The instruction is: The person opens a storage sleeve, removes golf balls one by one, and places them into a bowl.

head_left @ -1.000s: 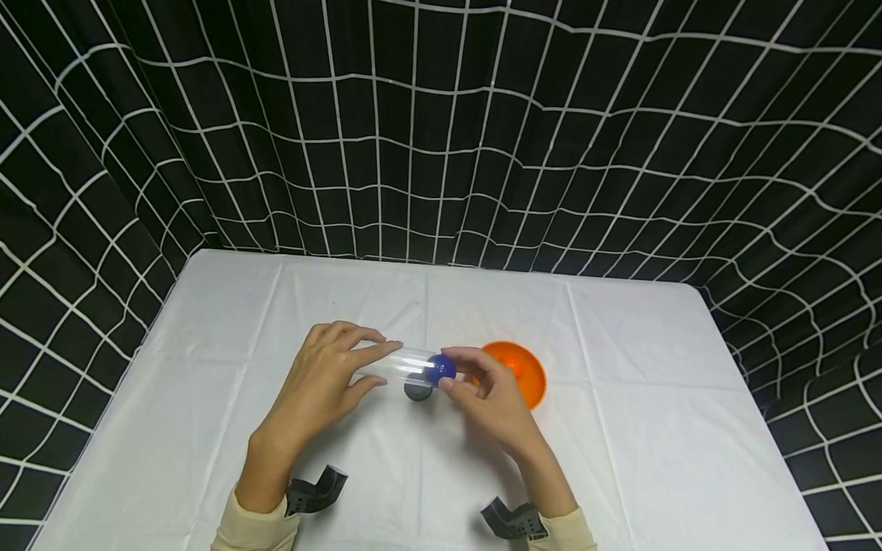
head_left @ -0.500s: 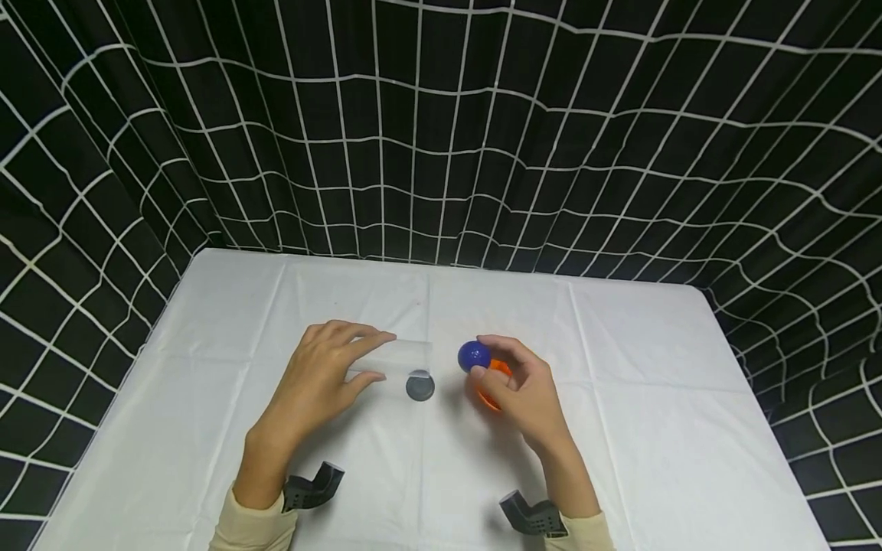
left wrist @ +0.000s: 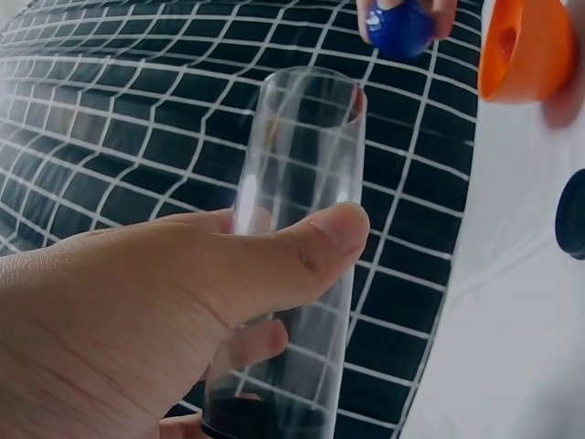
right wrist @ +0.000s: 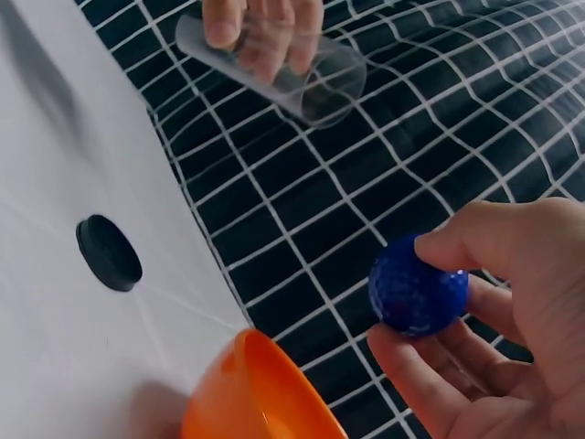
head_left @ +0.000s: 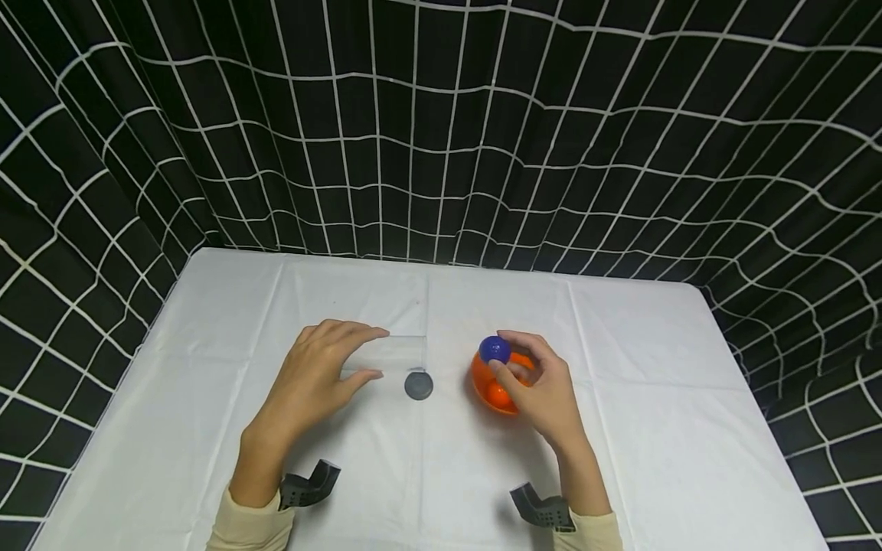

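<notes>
My left hand point(head_left: 310, 386) grips a clear plastic tube point(head_left: 405, 352), thumb on one side and fingers on the other. The tube lies sideways, its uncovered mouth facing right; the left wrist view shows a black cap point(left wrist: 260, 419) on its other end. Between thumb and fingers of my right hand point(head_left: 550, 394) is a blue dimpled golf ball point(right wrist: 416, 291). That ball is held over the far left part of an orange bowl point(head_left: 479, 383). An orange ball point(head_left: 499, 394) sits inside the bowl, which my right hand partly hides.
A loose black round cap point(head_left: 418, 386) lies on the white-covered table point(head_left: 344, 474), just in front of the tube's mouth. Black curtains with a white grid point(head_left: 441, 153) surround the table at the back and sides.
My right hand has drawn the blue golf ball away from the tube's mouth and carried it right to the bowl. My left hand stays nearly in place with the tube.
</notes>
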A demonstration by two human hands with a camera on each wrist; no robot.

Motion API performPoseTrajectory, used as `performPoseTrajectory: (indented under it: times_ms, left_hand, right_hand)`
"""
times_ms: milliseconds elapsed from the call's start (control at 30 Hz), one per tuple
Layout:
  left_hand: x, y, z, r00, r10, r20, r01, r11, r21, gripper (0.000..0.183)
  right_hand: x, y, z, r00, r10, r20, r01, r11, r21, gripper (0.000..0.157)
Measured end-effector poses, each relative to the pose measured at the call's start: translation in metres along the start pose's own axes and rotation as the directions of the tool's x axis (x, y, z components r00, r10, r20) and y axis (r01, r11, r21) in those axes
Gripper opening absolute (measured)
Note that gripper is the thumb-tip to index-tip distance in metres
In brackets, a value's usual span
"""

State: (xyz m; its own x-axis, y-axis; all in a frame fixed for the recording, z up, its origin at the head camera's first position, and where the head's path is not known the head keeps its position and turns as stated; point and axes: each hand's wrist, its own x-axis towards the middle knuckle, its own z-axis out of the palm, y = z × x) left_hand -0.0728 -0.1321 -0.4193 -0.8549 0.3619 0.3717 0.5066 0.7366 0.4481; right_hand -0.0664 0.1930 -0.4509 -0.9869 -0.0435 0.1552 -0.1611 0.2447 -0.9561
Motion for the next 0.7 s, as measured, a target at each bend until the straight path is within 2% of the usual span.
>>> performPoseTrajectory:
  times_ms: [200, 467, 700]
  left_hand:
    - [-0.0004, -0.001, -0.0001, 1.0, -0.002, 0.013, 0.002, 1.0, -0.011, 0.05]
    - [-0.0006, -0.0008, -0.0013, 1.0, -0.009, 0.012, 0.009, 1.0, -0.029, 0.05]
    - [-0.0005, -0.0002, -0.002, 1.0, -0.002, 0.014, 0.002, 1.0, -0.026, 0.05]
  right_hand:
    - [0.0007, 0.0026, 0.0019, 0.998, -0.068, -0.012, 0.064, 0.978, -0.198, 0.04]
    - [0.0025, 0.007, 0.0032, 0.991, -0.135, -0.001, 0.129, 0.952, -0.277, 0.041]
    - [0.002, 0.0094, 0.0043, 0.989, -0.151, 0.014, 0.145, 0.917, -0.371, 0.042]
